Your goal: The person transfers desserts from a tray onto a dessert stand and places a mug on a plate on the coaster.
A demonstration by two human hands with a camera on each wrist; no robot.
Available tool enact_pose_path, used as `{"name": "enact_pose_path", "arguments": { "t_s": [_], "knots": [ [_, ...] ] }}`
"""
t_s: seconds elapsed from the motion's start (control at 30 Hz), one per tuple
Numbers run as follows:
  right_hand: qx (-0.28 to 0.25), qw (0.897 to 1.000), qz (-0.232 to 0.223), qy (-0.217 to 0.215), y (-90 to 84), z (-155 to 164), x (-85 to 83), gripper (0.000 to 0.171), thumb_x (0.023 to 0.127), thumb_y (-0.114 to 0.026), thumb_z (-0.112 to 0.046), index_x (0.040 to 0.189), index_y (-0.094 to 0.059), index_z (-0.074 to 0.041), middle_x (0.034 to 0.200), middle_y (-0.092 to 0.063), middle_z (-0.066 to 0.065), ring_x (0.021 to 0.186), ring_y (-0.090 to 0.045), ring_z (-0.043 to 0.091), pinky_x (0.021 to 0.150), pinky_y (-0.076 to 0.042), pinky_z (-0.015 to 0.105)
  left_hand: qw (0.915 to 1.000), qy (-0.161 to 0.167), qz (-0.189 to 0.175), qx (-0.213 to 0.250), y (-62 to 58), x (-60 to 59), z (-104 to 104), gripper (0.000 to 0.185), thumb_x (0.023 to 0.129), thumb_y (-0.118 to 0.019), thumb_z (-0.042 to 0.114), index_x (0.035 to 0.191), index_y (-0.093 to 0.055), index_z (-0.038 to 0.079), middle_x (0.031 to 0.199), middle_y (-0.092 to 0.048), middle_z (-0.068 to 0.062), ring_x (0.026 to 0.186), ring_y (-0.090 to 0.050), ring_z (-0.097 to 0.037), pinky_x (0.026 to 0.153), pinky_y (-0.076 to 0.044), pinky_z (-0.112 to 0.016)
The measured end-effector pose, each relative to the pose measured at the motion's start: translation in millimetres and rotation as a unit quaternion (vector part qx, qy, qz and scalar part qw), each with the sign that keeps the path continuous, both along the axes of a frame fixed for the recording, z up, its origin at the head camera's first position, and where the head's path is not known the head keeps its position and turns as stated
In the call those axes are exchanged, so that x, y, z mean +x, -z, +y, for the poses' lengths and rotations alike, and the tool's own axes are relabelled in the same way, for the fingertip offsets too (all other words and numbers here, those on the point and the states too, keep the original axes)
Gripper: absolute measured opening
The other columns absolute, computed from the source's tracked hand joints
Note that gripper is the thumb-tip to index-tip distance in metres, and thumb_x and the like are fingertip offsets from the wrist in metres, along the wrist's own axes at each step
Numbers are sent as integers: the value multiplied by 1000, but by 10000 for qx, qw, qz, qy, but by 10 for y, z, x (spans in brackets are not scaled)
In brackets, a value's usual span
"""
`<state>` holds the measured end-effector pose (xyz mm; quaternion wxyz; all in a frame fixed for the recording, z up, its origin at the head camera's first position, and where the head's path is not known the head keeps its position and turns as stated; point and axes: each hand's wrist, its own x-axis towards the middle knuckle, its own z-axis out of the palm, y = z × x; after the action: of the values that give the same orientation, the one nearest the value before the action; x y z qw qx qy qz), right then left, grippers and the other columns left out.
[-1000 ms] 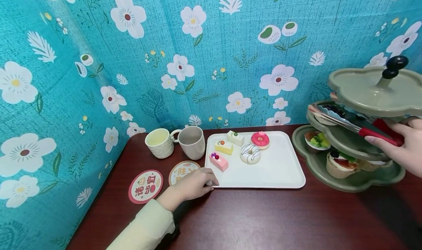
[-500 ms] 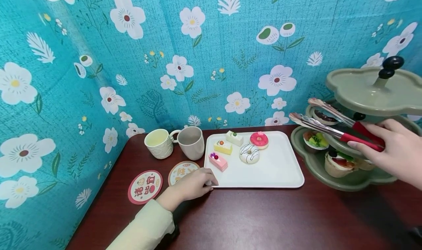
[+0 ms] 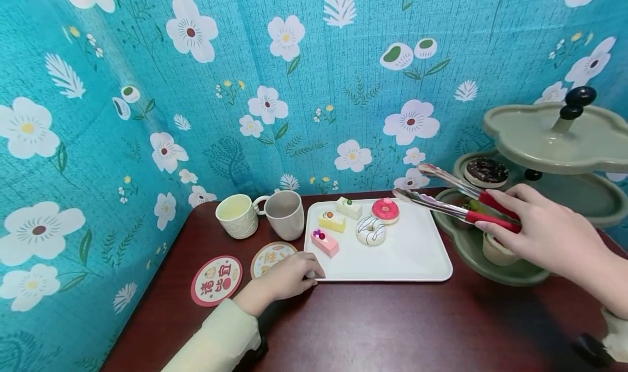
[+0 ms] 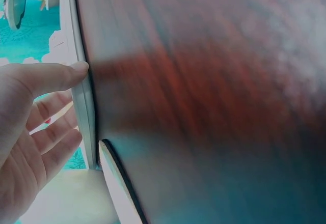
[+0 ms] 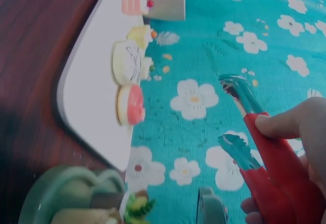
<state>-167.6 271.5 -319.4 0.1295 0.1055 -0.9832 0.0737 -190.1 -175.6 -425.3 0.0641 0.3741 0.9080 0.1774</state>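
My right hand [image 3: 510, 225] grips red-handled metal tongs [image 3: 444, 197], also seen as tongs [image 5: 249, 132] in the right wrist view. Their jaws stand apart and empty, over the white tray's far right corner, near the pink donut [image 3: 385, 210]. The tray [image 3: 417, 263] also carries a white striped donut [image 3: 370, 230] and three small cakes: pink [image 3: 325, 241], yellow [image 3: 332, 220] and white [image 3: 350, 207]. My left hand [image 3: 304, 271] rests on the table, with the thumb [image 4: 61, 74] touching the tray's front left rim [image 4: 84, 112].
A green three-tier stand [image 3: 539, 143] at the right holds a chocolate donut [image 3: 485, 171] and fruit tarts. Two cups [image 3: 237, 215] [image 3: 285, 213] and two round coasters [image 3: 216, 279] [image 3: 270, 255] lie left of the tray. Floral cloth walls close the back and left.
My right hand has drawn the empty tongs out from the stand's middle tier, leftward and down toward the tray. The left hand has stayed put.
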Motion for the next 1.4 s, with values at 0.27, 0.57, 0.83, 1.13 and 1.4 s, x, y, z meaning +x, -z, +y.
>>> {"name": "enact_pose_path", "arguments": {
  "t_s": [0.27,0.57,0.83,1.13,1.4],
  "knots": [
    [-205,9992,-79,-337,113,-162,-19,79,87,-77,-53,138,-60,4,119,-55,22,79,-60,32,51,-44,41,9995,-142,-298,27,21,2,13,16,91,-73,1,102,-79,10,99,-68,1,95,-61,-11,87,-52,-27],
    [-343,9964,-274,-720,329,-229,-62,77,87,-77,-53,138,-62,2,121,-58,20,93,-63,36,58,-51,43,9982,-261,-545,51,11,-55,10,17,91,-75,3,106,-79,10,101,-67,1,96,-62,-11,88,-53,-27],
    [-479,9935,-323,-984,626,-244,-128,72,82,-84,-45,131,-66,4,117,-60,20,86,-65,31,59,-53,44,9973,-324,-661,-70,-25,-84,19,18,91,-76,5,109,-79,10,104,-66,1,98,-61,-10,90,-52,-27],
    [-633,9900,-637,-1091,820,-293,-187,73,83,-83,-46,135,-64,2,129,-58,30,109,-61,48,79,-54,63,9972,-300,-679,-70,-57,-77,9,17,91,-76,4,107,-80,10,102,-66,1,98,-62,-11,89,-52,-27],
    [-629,9883,-666,-1217,936,-340,-205,73,81,-85,-48,131,-66,3,122,-61,22,96,-65,36,74,-56,54,9967,-255,-765,-88,-64,-77,-5,16,90,-77,4,105,-80,9,101,-66,1,97,-61,-10,90,-51,-26]
  ]
}}
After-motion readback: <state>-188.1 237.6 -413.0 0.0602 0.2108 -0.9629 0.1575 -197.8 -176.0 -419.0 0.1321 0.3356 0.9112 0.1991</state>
